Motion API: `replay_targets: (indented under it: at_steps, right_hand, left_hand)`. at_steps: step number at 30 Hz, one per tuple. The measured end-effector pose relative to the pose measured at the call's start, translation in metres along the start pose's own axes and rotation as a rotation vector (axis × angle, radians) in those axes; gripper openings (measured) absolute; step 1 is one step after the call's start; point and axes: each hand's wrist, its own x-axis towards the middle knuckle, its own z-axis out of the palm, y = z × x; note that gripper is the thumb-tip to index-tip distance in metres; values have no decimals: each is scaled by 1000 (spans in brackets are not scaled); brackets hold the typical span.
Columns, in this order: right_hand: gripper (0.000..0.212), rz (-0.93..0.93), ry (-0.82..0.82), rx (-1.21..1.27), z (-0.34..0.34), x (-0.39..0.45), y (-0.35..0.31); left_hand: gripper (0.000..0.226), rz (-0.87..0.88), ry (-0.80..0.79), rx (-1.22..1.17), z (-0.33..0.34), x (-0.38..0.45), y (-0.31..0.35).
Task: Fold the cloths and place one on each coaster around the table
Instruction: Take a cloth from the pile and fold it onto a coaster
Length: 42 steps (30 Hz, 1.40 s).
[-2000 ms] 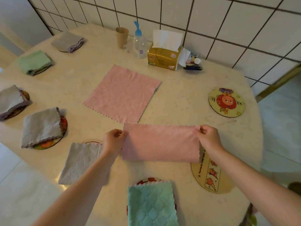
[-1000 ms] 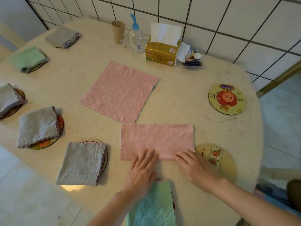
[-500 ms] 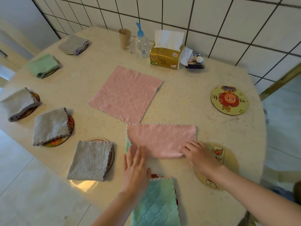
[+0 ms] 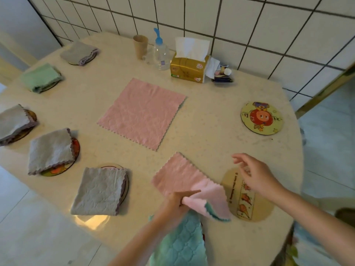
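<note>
A folded pink cloth lies near the table's front edge. My left hand grips its near end, which is lifted and curled with a teal edge showing. My right hand hovers open above a bare tan coaster just right of the cloth. A second pink cloth lies flat and unfolded at the table's middle. A teal folded cloth sits under my left forearm. Another bare coaster with a cartoon picture lies at the right.
Several folded grey and green cloths rest on coasters along the left edge, such as a grey one and a green one. A paper cup, a pump bottle and a tissue box stand by the tiled wall.
The half-folded pink cloth has been folded across again and turned at an angle. My left hand took hold of its near end and lifted it; my right hand rose off the cloth.
</note>
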Motion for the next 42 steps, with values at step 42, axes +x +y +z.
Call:
replay_targets:
  at_steps: [42]
  right_hand:
    - [39,-85,-156,143,62,7,-4]
  left_hand:
    - [60,-16,41,377,-64,53,-22]
